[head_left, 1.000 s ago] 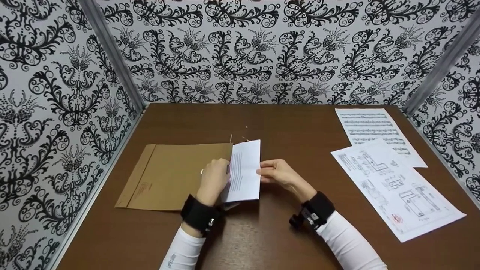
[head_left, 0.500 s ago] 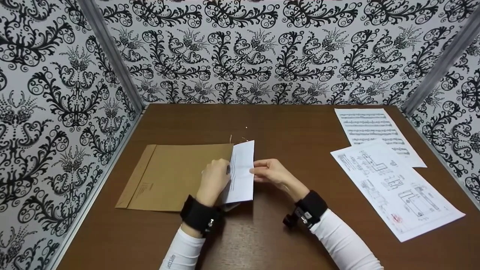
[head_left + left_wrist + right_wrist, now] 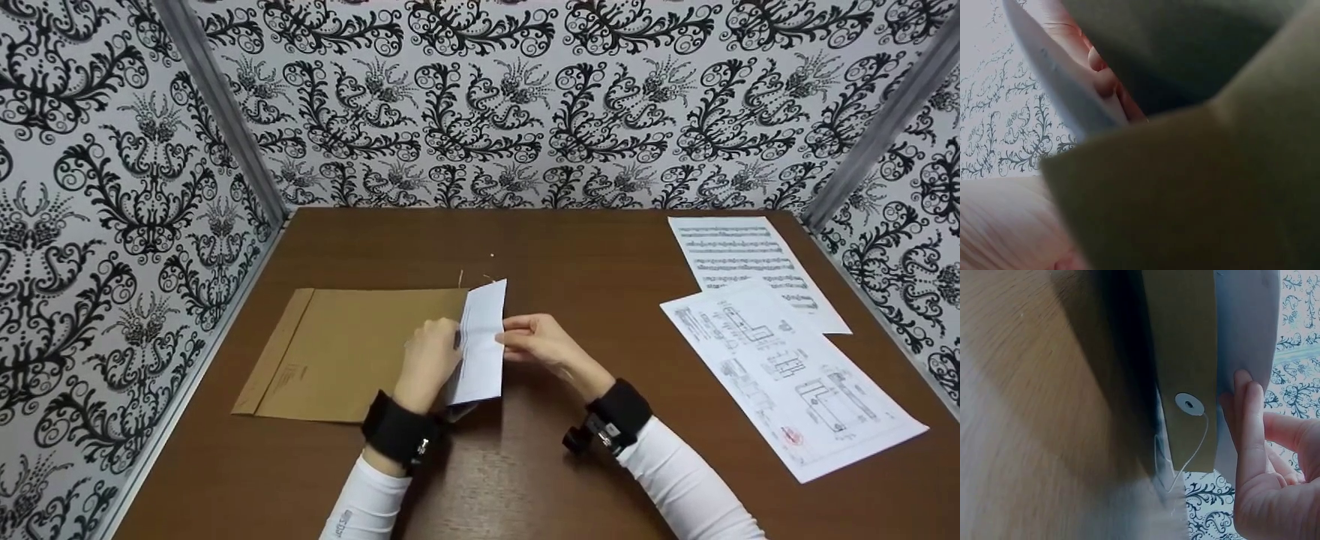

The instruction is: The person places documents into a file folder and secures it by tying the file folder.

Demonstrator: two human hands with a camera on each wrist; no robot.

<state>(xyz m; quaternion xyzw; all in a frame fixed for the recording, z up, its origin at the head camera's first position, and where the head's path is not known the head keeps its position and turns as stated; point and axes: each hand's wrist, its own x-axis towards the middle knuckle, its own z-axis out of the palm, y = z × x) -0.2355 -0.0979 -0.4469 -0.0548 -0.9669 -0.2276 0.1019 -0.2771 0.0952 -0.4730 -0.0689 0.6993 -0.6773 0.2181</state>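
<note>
A brown paper envelope [image 3: 360, 352] lies on the left half of the table with its mouth to the right. My left hand [image 3: 429, 356] grips it near that mouth, knuckles up. White printed paper [image 3: 484, 345] sticks out of the opening and is partly hidden inside. My right hand [image 3: 544, 343] pinches the paper's right edge between thumb and fingers. In the right wrist view the envelope's brown flap [image 3: 1182, 343] bears a white washer [image 3: 1189, 404] with a thin string [image 3: 1199, 447], below the paper. The left wrist view is mostly filled by dark brown envelope [image 3: 1185, 191].
To the right, a sheet of technical drawings [image 3: 795, 382] overlaps a sheet of music [image 3: 742, 247]. Patterned black-and-white walls [image 3: 525, 105] enclose the back and sides of the brown table [image 3: 570, 247].
My right hand has shifted left and pushed the paper's edge closer to the envelope, so less of the paper shows. My left hand has kept its place.
</note>
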